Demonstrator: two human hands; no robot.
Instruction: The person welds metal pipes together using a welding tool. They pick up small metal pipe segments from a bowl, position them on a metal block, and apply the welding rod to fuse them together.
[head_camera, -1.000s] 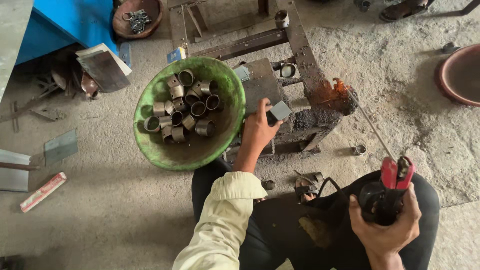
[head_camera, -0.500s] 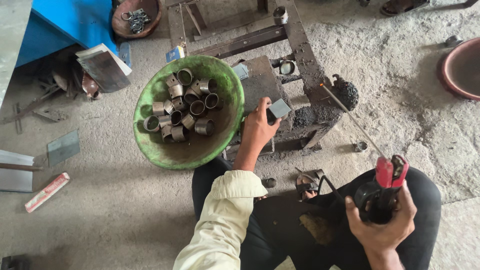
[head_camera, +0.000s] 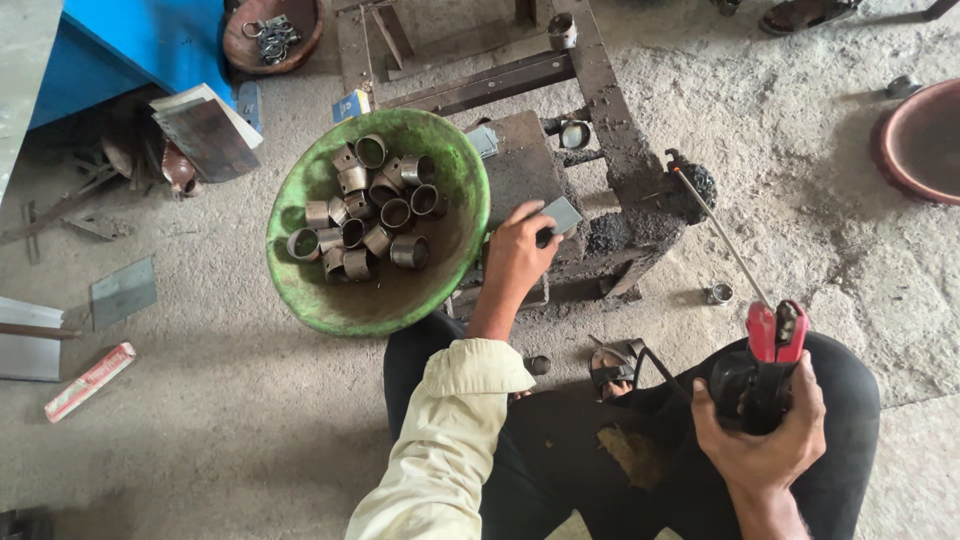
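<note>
My left hand (head_camera: 520, 255) grips a small flat grey metal plate (head_camera: 561, 215) and rests it on the rusty metal stand (head_camera: 620, 150) in front of me. My right hand (head_camera: 765, 440) is closed around a black-and-red welding electrode holder (head_camera: 765, 365) over my right knee. A thin welding rod (head_camera: 722, 235) runs up from the holder, with its tip by a dark blob of slag at the stand's right edge. A green bowl (head_camera: 300, 290) holding several short metal rings (head_camera: 365, 215) sits just left of my left hand.
A blue box (head_camera: 130, 45) stands at the upper left, with metal scraps beside it. A brown dish of small metal parts (head_camera: 272, 32) lies at the top. A reddish basin (head_camera: 920, 140) sits at the right edge. A red-and-white packet (head_camera: 90, 380) lies on the concrete floor.
The welding rod's tip has swung in toward the stand's right edge. My left hand keeps the plate on the stand.
</note>
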